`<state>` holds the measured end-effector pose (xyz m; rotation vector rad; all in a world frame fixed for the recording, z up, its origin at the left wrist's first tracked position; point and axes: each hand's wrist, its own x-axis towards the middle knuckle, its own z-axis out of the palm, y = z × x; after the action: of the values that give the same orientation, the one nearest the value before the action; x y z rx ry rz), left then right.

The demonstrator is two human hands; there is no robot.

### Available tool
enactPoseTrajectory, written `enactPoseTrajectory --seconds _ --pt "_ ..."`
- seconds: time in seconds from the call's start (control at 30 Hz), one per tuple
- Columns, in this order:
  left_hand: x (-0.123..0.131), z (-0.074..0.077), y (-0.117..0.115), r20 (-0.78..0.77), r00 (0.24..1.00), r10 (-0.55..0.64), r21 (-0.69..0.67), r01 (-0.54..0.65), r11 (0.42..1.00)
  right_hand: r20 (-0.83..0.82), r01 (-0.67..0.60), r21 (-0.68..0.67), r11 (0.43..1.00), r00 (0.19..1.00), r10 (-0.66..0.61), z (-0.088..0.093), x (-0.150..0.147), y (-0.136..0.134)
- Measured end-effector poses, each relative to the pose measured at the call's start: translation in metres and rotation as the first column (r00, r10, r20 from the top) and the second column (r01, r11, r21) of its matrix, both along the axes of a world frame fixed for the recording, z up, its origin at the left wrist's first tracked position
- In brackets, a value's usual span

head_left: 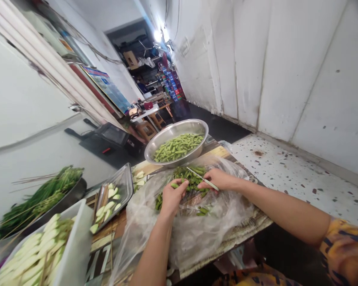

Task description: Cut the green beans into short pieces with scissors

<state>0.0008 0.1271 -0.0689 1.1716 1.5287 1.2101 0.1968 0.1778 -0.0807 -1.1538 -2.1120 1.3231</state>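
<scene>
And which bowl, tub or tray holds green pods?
The steel bowl, farthest forward; the tray and white tub hold pale slices, the dark bowl leafy greens.

green pods (193,182) heaped on plastic (197,234), pale-handled blade (207,182) aslant above

The bare left hand (171,197) pinches a small green pod (174,185); the bare right hand (220,178) grips a pale-handled, thin-bladed tool (211,184); loose green pods (182,172) lie on crumpled translucent plastic (197,235); beyond stands a round, pod-filled silver metal bowl (164,137).
</scene>
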Motion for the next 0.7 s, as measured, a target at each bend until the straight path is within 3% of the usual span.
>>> enactPoseTrajectory --seconds 0.13,0.33,0.5,0.7 --pt "-0.002 -0.001 0.0 -0.042 0.999 -0.018 -0.021 0.017 1.0 0.093 -0.009 0.027 1.0 0.996 0.006 0.008 0.003 -0.002" --pt "-0.001 0.002 -0.001 -0.047 0.998 -0.032 -0.013 0.032 0.999 0.064 -0.161 0.039 0.986 0.985 0.158 0.014 0.006 -0.005" --pt "0.003 0.005 -0.004 -0.035 0.998 -0.059 -0.037 0.058 0.998 0.083 -0.167 0.097 0.981 0.984 0.16 0.014 0.004 -0.006" --pt "0.006 0.003 -0.005 -0.051 0.993 -0.106 -0.059 0.103 0.993 0.087 -0.195 0.052 0.979 0.978 0.19 0.015 0.002 -0.008"
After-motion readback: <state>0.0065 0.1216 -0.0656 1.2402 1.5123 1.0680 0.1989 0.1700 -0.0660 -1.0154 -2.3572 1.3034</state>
